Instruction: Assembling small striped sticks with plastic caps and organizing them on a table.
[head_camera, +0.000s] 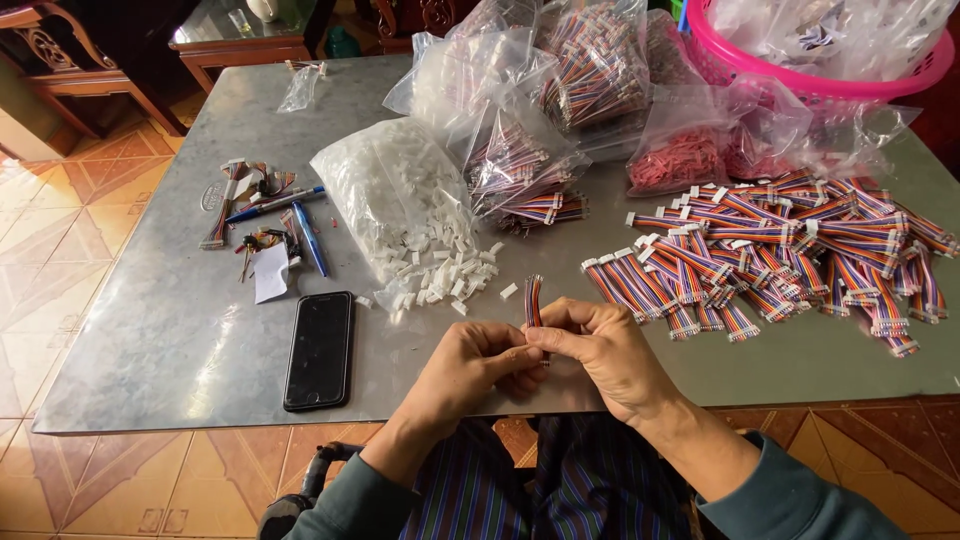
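Head view: at the grey metal worktop's (150, 330) near edge, left hand (470, 365) and right hand (600, 355) pinch one short rainbow-striped ribbon cable (533, 300) upright, loose white plastic connectors (440, 270) spilled just beyond, within reach.

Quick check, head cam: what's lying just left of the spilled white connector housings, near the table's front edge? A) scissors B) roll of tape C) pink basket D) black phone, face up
D: a black phone lies flat, screen up, on the grey table, left of the white connector housings spilling from their clear bag.
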